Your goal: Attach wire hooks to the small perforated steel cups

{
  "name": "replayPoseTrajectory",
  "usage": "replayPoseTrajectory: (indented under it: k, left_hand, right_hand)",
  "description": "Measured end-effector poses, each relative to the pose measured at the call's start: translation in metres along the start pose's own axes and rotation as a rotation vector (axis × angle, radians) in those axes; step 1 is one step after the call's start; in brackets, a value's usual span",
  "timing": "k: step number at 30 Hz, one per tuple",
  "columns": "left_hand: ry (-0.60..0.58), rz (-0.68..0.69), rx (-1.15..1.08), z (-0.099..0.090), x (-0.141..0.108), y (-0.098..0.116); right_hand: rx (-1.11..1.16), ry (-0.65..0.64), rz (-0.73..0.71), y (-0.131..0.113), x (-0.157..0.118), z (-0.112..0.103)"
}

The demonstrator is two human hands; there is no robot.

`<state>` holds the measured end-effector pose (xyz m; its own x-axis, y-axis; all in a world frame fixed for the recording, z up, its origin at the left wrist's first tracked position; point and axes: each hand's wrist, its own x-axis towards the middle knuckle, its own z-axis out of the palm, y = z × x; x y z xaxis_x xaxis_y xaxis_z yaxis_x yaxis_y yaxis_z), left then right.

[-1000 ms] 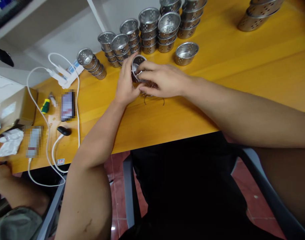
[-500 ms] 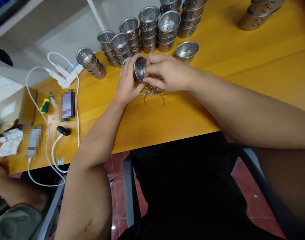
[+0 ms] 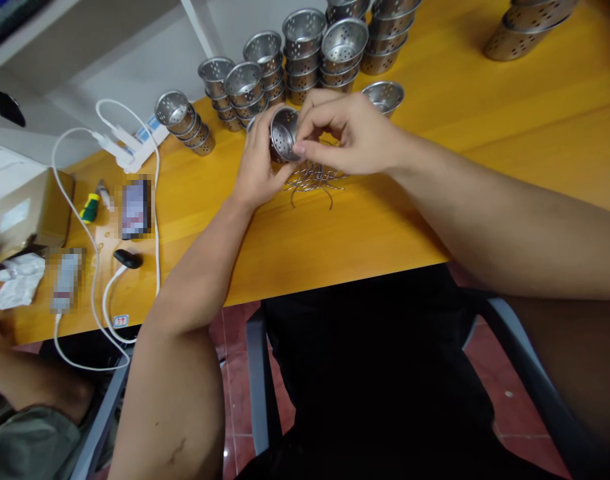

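1. I take this for a small workshop or an assembly bench, laid out around one long wooden table (image 3: 485, 120).
2. On the table's far side I see stacks of perforated metal cups (image 3: 303, 63), more than a home would need.
3. Loose bent wires (image 3: 317, 179) lie nearer its front edge.
4. On its left part are a power strip (image 3: 135, 159), a cardboard box (image 3: 52, 210) and a numbered label (image 3: 121, 321).
5. Another person's forearm (image 3: 39, 383) beside its left end suggests shared seating.
6. Below it I see red floor tiles (image 3: 529, 403).
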<state>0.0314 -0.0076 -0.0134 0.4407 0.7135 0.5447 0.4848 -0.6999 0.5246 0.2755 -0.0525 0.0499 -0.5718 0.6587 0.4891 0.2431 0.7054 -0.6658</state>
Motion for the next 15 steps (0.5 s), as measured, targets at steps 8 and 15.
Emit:
replayPoseTrajectory:
  k: [8,15]
  left_hand:
    - [0.288,-0.132,0.050,-0.012,0.001,-0.021]
    - [0.355,-0.182,-0.056,-0.008,0.001,-0.043]
  right_hand:
    - [-0.029,-0.108,-0.058,0.018,-0.006,-0.002]
    - [-0.118,-0.208,-0.031,0.040,-0.006,0.003]
